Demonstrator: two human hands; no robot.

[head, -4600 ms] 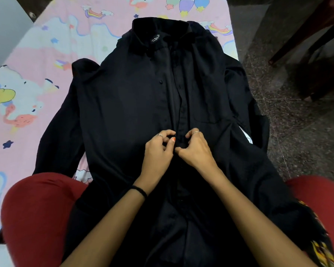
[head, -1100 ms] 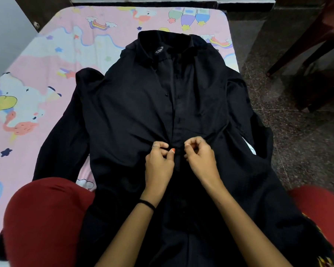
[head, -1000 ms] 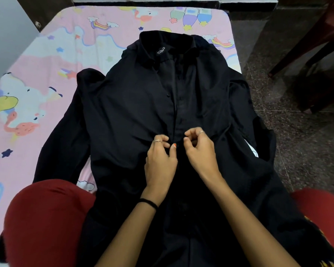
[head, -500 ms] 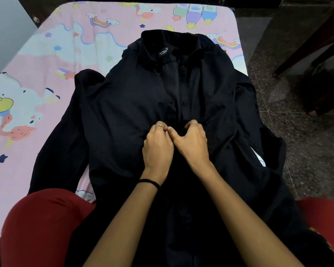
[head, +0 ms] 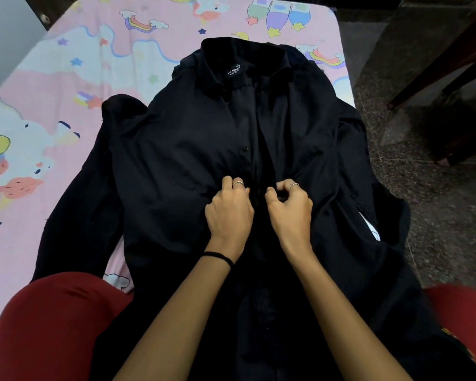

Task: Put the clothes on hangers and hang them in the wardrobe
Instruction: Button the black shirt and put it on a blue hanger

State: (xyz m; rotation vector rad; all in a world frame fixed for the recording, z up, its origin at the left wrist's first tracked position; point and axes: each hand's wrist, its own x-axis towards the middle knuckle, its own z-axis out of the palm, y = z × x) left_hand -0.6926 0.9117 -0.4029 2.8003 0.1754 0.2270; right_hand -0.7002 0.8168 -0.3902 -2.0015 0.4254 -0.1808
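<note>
Head view. A black shirt (head: 193, 149) lies face up on a bed covered by a pink cartoon sheet (head: 52, 111), its collar (head: 242, 59) pointing away from us and its lower part draped over our lap, between the red-clad knees (head: 55, 325). We hold the front opening at mid-chest: the left hand (head: 229, 213) has its fingers curled over the edge of the left panel, and the right hand (head: 290, 207) pinches a fold of the other edge between thumb and forefinger. The two hands sit just beside each other with a narrow dark gap between them. One button (head: 245, 147) shows above the hands; whether the one under the fingers is fastened we cannot tell, black on black. We judge the step to be work on the buttons, before any hanger comes in; no hanger or wardrobe appears. Risks from here: the thin cloth may slip from so small a pinch; a button may go into the wrong hole, since the edges are hard to tell apart; and the right sleeve (head: 379, 193), hanging past the bed edge above the stone floor (head: 437, 188), may drag the shirt sideways if we let go
</note>
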